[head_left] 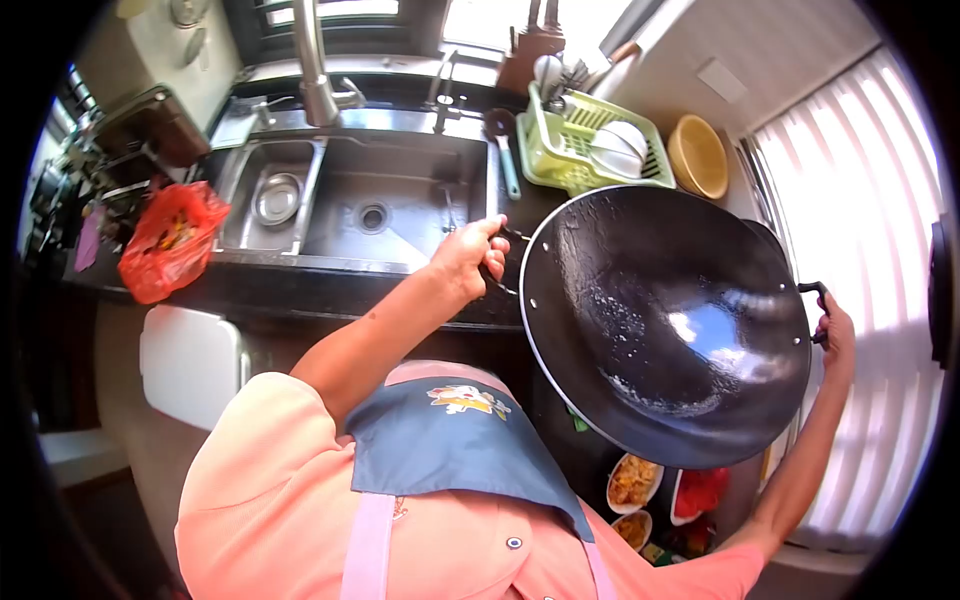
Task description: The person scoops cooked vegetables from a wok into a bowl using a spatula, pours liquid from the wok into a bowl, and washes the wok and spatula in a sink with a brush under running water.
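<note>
Clenching wok (650, 330) by opposite loop handles (812, 287), left hand (466, 258) and right hand (840, 332) probably bearing heavy, rigid, slick-looking bowl between.

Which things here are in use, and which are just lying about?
In use:
- wok, held by its handles
- left hand and right hand

Apparently just lying about:
- green dish rack
- yellow bowl
- blue-handled utensil
- red plastic bag
- knife block

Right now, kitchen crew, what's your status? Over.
Left hand and right hand: each gripping a handle. Wok: held up, tilted, wet inside. Bowls of food: partly beneath it.
</note>
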Tool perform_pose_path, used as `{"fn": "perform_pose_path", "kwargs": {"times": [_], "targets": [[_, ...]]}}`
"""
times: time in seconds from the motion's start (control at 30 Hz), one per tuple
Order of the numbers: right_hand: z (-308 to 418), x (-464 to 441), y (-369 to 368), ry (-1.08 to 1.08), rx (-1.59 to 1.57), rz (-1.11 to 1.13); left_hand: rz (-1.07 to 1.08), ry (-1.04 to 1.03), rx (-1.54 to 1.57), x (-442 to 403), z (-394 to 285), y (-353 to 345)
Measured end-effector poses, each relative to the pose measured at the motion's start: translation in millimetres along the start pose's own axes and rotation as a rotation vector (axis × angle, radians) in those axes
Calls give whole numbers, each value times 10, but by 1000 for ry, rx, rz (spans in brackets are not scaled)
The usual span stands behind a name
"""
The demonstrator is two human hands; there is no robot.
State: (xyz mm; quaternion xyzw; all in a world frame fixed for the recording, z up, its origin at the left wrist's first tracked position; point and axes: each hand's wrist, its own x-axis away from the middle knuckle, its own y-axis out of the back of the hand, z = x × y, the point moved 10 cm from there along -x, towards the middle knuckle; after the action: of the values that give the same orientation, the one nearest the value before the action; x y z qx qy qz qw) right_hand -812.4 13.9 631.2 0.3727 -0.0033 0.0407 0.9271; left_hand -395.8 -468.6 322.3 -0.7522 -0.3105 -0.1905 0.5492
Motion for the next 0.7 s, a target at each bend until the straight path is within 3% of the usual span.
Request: {"fn": "perform_pose_path", "kwargs": {"times": [0.23,0.33,0.57,0.63,0.7], "targets": [[394,135,-1608,73,-14,194,-67,-144,91,732,-947,700],[601,320,-2329,28,-50,311,7,-129,203,832,-1390,1166],[1230,1198,-4197,27,-57,506,-127,-219,167,1110,-2615,2650],[1241,1325,-4930,78,-138,679,-249,-324,84,1200,-2953,3140],[1081,1383,-5545,-50,-120,686,-318,-347,56,1299,-3160,3452]]}}
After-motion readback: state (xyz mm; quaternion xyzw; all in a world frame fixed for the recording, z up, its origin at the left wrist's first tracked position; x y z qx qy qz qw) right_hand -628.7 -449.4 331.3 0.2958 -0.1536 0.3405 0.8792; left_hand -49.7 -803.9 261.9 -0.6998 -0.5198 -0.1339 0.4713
